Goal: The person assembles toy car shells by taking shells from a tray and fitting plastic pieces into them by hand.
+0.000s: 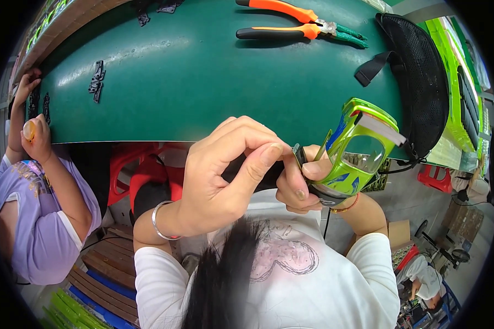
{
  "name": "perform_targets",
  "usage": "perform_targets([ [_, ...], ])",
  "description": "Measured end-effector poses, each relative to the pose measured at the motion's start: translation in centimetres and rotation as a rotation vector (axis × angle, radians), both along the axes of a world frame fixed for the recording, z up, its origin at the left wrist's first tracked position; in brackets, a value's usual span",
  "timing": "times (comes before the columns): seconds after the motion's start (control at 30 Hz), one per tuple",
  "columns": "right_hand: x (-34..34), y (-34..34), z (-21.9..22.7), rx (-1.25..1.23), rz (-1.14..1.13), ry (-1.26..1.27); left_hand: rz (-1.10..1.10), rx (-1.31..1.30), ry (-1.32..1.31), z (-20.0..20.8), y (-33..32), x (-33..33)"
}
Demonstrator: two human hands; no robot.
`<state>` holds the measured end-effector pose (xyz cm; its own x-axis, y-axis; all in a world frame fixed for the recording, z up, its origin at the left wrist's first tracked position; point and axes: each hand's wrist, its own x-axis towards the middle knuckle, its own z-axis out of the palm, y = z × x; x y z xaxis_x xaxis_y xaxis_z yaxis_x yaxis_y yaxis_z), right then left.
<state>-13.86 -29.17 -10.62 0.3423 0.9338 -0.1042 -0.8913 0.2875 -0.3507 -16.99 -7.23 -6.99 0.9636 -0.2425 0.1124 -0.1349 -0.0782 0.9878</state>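
Observation:
My right hand (301,186) is closed round one end of a bright green toy car body shell (343,170) with blue markings and open windows. The shell is tilted up in front of my chest, near the table's front edge. A grey-white flat strip (381,129) crosses its far end. My left hand (230,170) is beside it, thumb and forefinger pinched together close to a small dark piece (298,153) at the shell's left side. Whatever sits between those fingertips is hidden.
On the green tabletop (164,82) lie orange-and-black pliers (302,23) with green-covered jaws, and small black plastic parts (96,81). A black mesh pouch (417,82) stands at right, near stacked green shells (458,98). A co-worker's hand (35,136) is at left.

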Motion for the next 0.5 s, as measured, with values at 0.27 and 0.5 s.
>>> perform_targets([
  [0.27,-0.2,-0.7,0.1,-0.297,-0.229,-0.944,0.012,0.015,-0.028,0.3,0.2,-0.9],
  [0.5,-0.3,-0.2,0.0,-0.268,-0.322,-1.201,0.021,-0.008,0.03,0.5,0.7,-1.9],
])
